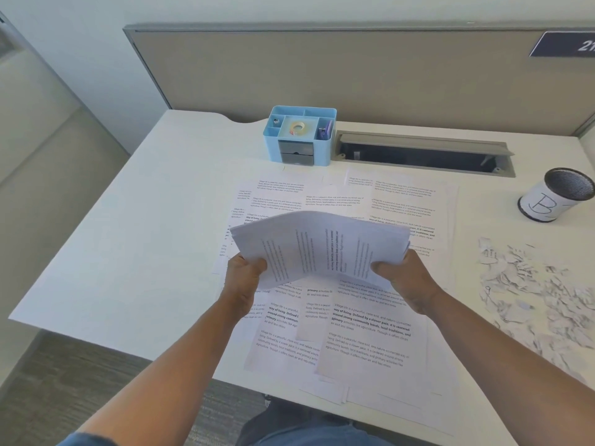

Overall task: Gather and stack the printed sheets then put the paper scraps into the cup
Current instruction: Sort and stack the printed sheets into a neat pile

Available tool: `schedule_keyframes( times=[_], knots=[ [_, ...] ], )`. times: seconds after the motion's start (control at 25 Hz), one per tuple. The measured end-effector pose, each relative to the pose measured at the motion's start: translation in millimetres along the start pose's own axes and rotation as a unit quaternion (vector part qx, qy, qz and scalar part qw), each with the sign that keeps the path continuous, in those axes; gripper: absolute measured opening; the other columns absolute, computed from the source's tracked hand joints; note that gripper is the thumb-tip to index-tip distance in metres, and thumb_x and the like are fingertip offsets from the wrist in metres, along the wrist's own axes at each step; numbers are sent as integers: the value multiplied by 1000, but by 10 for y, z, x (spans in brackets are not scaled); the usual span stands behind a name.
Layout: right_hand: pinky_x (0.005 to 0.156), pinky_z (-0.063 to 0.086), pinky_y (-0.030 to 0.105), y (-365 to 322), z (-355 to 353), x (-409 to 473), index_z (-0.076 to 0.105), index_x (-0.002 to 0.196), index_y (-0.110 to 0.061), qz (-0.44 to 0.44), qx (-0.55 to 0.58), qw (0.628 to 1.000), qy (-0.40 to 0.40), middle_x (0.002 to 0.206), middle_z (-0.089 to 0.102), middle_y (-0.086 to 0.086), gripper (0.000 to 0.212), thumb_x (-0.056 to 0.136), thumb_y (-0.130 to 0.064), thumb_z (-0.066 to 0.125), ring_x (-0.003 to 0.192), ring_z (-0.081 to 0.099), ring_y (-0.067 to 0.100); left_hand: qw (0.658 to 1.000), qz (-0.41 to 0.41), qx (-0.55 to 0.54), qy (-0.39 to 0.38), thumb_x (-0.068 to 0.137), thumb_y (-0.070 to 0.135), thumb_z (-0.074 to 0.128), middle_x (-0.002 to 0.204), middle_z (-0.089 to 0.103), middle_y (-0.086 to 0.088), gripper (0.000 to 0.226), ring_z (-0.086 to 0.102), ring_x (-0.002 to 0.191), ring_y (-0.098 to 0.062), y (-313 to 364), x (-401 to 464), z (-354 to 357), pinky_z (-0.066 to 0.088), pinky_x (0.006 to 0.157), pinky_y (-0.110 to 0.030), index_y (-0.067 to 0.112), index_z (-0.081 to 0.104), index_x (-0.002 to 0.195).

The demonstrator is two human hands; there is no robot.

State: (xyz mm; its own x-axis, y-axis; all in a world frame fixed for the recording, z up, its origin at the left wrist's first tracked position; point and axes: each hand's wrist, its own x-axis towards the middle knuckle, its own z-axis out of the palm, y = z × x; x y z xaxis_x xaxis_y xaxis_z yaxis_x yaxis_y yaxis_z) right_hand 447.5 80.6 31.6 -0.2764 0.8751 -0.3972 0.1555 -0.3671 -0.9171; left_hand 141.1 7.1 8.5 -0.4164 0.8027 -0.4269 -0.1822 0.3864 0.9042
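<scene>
A bundle of printed sheets (318,246) hangs bowed above the middle of the white desk (135,239). My left hand (243,278) grips its left edge and my right hand (407,280) grips its right edge, thumbs on top. Several more printed sheets (363,323) lie spread and overlapping on the desk beneath and around the bundle. A heap of torn paper scraps (534,284) covers the desk at the right. The mesh cup (555,194), wrapped in white paper marked "B", stands upright at the far right, beyond the scraps.
A light blue desk organiser (299,136) with a tape roll stands at the back centre. Beside it is an open grey cable tray (425,152) set into the desk. A beige partition (322,69) closes the back. Some sheets overhang the desk's front edge.
</scene>
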Motion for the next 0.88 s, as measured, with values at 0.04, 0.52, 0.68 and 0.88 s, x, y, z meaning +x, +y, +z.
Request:
schedule_keyframes(
  times=[0.04, 0.52, 0.68, 0.88],
  knots=[
    [92, 53, 34, 20, -2, 1, 70, 104, -27, 1, 1, 1000, -6, 110, 76, -2, 32, 94, 4, 65, 110, 68, 19, 1000, 0, 4, -5, 64, 6, 53, 104, 77, -13, 46, 68, 98, -35, -13, -1, 2, 54, 85, -48, 5, 74, 105],
    [107, 50, 46, 110, -29, 41, 68, 123, -24, 10, -6, 999, -33, 119, 75, 0, 37, 94, -1, 68, 119, 65, 22, 999, 4, 17, -34, 65, 11, 77, 109, 79, -6, 46, 70, 110, -35, -53, -23, -50, 55, 93, -47, 12, 74, 111],
    [104, 51, 42, 89, -10, 34, 68, 119, -26, 14, -12, 999, -27, 118, 74, 1, 33, 95, -3, 68, 117, 65, 20, 1000, 3, 9, -23, 64, 9, 77, 110, 78, -7, 47, 70, 110, -34, -59, -8, -78, 55, 96, -47, 11, 74, 111],
    [98, 51, 35, 81, -1, 8, 66, 126, -20, 27, -14, 999, -27, 120, 73, 1, 36, 95, -3, 68, 119, 64, 21, 999, -8, 27, -45, 70, 14, 84, 113, 78, -5, 45, 69, 113, -33, -104, -55, -100, 51, 103, -53, 13, 74, 114]
  ],
)
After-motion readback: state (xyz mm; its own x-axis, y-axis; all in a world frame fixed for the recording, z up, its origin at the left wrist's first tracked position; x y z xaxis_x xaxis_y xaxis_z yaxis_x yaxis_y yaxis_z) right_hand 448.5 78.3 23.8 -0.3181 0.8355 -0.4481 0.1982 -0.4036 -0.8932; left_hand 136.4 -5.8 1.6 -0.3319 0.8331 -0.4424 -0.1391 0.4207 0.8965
